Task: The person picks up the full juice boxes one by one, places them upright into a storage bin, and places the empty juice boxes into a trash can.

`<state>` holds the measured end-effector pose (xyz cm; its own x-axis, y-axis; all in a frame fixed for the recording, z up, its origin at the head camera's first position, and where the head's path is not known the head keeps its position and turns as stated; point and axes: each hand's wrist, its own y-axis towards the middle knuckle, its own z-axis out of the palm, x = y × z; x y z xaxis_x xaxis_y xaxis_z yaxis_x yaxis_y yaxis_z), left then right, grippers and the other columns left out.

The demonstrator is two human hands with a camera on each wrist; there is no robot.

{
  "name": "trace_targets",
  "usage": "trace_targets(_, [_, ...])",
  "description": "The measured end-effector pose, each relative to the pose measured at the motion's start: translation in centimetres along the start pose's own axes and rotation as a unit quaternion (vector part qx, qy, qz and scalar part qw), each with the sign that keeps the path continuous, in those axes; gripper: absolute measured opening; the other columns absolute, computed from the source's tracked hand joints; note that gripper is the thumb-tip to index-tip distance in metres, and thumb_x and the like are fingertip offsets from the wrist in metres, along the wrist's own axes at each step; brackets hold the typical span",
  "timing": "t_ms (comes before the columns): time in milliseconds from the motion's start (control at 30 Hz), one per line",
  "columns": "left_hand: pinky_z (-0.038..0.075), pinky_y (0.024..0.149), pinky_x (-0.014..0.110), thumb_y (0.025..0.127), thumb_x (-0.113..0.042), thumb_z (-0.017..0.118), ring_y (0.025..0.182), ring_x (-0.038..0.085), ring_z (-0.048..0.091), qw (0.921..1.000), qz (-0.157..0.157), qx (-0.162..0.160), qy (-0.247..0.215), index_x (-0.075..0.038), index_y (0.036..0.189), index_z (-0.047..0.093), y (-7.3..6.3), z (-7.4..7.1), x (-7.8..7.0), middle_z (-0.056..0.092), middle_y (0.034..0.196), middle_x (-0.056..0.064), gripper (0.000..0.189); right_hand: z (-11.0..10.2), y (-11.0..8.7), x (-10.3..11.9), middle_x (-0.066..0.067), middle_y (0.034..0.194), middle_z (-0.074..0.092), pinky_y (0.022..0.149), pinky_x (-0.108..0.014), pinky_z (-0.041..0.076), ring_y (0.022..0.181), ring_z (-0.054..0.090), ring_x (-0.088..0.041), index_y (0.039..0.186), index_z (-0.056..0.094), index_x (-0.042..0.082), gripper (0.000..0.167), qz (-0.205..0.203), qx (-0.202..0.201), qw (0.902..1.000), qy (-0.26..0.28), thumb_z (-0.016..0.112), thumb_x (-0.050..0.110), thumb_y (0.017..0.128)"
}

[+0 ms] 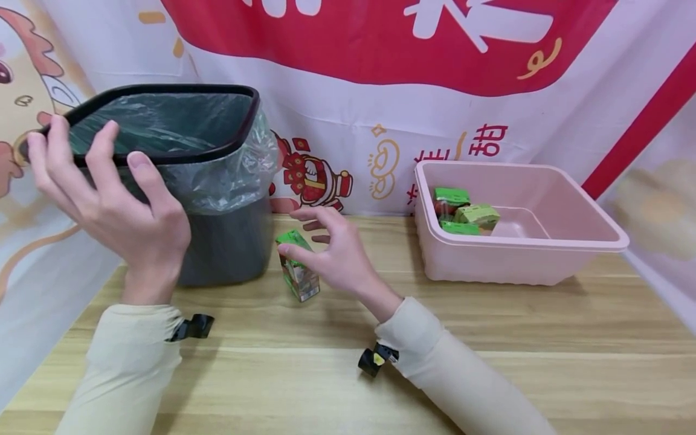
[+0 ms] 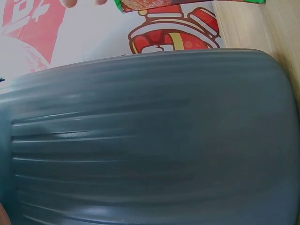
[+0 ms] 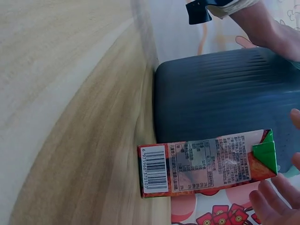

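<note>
A green-topped juice carton (image 1: 299, 266) stands on the wooden table beside the bin; its barcode side faces the right wrist view. My right hand (image 1: 337, 251) is at the carton's upper part, thumb in front and fingers spread behind, without closing round it. In the right wrist view, fingertips (image 3: 269, 199) are by the carton's green top. My left hand (image 1: 116, 193) is raised at the near left rim of the dark grey trash bin (image 1: 228, 248), fingers spread; whether they touch the rim I cannot tell. A clear plastic liner (image 1: 234, 181) hangs over the bin's rim.
To the right, a pink plastic basin (image 1: 505, 263) stands on the table (image 1: 283, 374) with several green-topped cartons (image 1: 462, 211) at its left end. A white and red printed cloth (image 1: 348, 109) hangs behind the bin and basin.
</note>
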<state>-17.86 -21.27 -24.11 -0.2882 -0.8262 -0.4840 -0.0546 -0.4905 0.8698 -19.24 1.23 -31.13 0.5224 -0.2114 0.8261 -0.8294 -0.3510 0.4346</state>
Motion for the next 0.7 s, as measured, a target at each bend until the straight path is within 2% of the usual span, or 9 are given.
trace_targets(267, [0.016, 0.134, 0.033, 0.098, -0.034, 0.051, 0.154, 0.03, 0.033, 1.0, -0.003, 0.006, 0.006, -0.017, 0.13, 0.073, 0.1, 0.1, 0.4, 0.053, 0.157, 0.007, 0.043, 0.3, -0.2, -0.1, -0.008, 0.124, 0.065, 0.088, -0.025, 0.061, 0.107, 0.074, -0.024, 0.135, 0.068, 0.014, 0.055, 0.01, 0.042, 0.9968, -0.068, 0.09, 0.024, 0.086])
trace_targets(400, [0.016, 0.134, 0.033, 0.098, -0.035, 0.051, 0.154, 0.03, 0.033, 1.0, -0.002, 0.005, 0.007, -0.017, 0.13, 0.072, 0.1, 0.1, 0.5, 0.053, 0.157, 0.006, 0.043, 0.2, -0.2, -0.4, -0.007, 0.122, 0.064, 0.087, -0.029, 0.061, 0.109, 0.073, -0.025, 0.135, 0.068, 0.018, 0.051, 0.014, 0.047, 0.9942, -0.096, 0.088, 0.021, 0.088])
trace_targets(567, [0.015, 0.134, 0.034, 0.097, -0.034, 0.051, 0.154, 0.031, 0.033, 1.0, 0.0, 0.003, 0.001, -0.015, 0.129, 0.073, 0.0, 0.1, 0.3, 0.054, 0.156, 0.007, 0.043, -0.2, -0.3, -1.1, -0.005, 0.13, 0.069, 0.096, -0.04, 0.06, 0.116, 0.069, -0.024, 0.131, 0.071, 0.016, 0.043, 0.009, 0.046, 0.9909, -0.126, 0.085, 0.016, 0.09])
trace_targets(700, [0.015, 0.134, 0.034, 0.097, -0.033, 0.051, 0.154, 0.031, 0.033, 1.0, 0.0, 0.002, 0.0, -0.015, 0.129, 0.072, 0.0, 0.0, 0.2, 0.054, 0.156, 0.007, 0.043, -0.5, -0.3, -1.7, -0.001, 0.134, 0.071, 0.098, -0.039, 0.058, 0.116, 0.067, -0.02, 0.13, 0.073, 0.016, 0.04, 0.002, 0.048, 0.9895, -0.136, 0.084, 0.015, 0.091])
